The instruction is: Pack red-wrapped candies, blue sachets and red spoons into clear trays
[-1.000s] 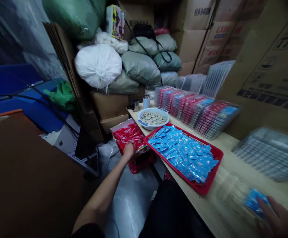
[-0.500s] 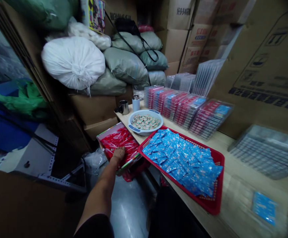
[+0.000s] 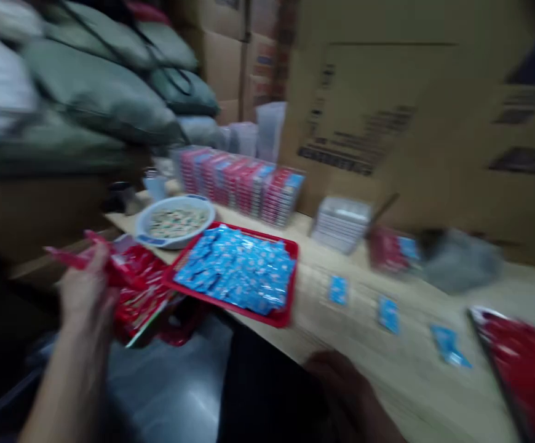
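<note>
My left hand (image 3: pixel 85 280) is raised at the left, closed around several long red plastic pieces (image 3: pixel 118 271) whose ends stick out past its fingers; blur hides their exact kind. Below and beside it, a box of red pieces in clear wrap (image 3: pixel 150 280) stands against the table edge. My right hand (image 3: pixel 341 384) is at the lower middle, over the near edge of the table, dark and smeared, its fingers not readable. Between the hands lies a red basket (image 3: pixel 290 314) heaped with blue packets (image 3: pixel 240 267).
A pale blue bowl (image 3: pixel 145 237) of small pieces stands beside the basket. Stacked clear cases with red contents (image 3: pixel 244 187) and clear trays (image 3: pixel 341 221) line the back. Several blue packets (image 3: pixel 388 314) lie on the table (image 3: pixel 323 332). A red-filled tray (image 3: pixel 523 363) is at the right.
The view has swung to the right. My left hand has come up out of the box of red pieces with some in its grasp. My right hand has come into view.
</note>
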### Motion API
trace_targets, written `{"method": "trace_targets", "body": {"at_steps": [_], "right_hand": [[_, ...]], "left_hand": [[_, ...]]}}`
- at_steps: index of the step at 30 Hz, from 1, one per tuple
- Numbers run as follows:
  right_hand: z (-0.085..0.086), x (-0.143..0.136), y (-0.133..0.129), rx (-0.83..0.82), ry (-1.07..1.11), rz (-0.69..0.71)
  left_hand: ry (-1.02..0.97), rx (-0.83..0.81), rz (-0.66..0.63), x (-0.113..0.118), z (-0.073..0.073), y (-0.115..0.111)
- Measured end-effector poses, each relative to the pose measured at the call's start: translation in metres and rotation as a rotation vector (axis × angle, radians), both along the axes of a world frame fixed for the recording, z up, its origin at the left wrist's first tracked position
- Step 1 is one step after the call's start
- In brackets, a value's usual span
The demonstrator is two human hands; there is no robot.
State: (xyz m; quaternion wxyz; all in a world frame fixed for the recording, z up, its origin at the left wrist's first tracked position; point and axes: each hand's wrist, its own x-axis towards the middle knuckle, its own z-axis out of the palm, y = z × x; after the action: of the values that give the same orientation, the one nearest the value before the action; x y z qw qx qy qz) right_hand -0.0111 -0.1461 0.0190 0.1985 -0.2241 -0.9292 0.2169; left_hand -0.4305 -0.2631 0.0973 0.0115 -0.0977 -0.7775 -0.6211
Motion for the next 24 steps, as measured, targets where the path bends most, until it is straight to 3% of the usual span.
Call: {"method": "trace_targets", "body": {"at_steps": [2, 4, 6, 8, 10, 12, 15, 20, 24], "right_hand": [[0.001, -0.01, 0.002, -0.054, 0.029, 0.082], [0.006, -0.018, 0.003, -0.099, 0.074, 0.122], [0.012, -0.02, 0.0, -0.119, 0.099, 0.143], [0.016, -0.014, -0.003, -0.131, 0.112, 0.157], [0.017, -0.002, -0.004, -0.153, 0.119, 0.156], [0.017, 0.015, -0.003, -0.166, 0.118, 0.138], [0.015, 0.041, 0.001, -0.186, 0.142, 0.077], [0.01, 0.072, 0.007, -0.256, 0.228, -0.019], [0.006, 0.082, 0.011, -0.293, 0.243, -0.057]], "left_hand": [[-0.113, 0.12, -0.111, 0.047, 0.008, 0.031], [-0.079, -0.08, -0.403, 0.107, 0.009, 0.06], [0.098, -0.258, -0.739, 0.171, 0.003, 0.09], [0.328, -0.478, -0.897, 0.225, -0.009, 0.123], [0.544, -0.718, -0.963, 0.263, -0.021, 0.156], [0.667, -0.952, -0.934, 0.283, -0.031, 0.183], [0.728, -1.146, -0.856, 0.289, -0.041, 0.208], [0.752, -1.212, -0.849, 0.281, -0.046, 0.222], [0.738, -1.135, -0.853, 0.301, -0.038, 0.234]]}}
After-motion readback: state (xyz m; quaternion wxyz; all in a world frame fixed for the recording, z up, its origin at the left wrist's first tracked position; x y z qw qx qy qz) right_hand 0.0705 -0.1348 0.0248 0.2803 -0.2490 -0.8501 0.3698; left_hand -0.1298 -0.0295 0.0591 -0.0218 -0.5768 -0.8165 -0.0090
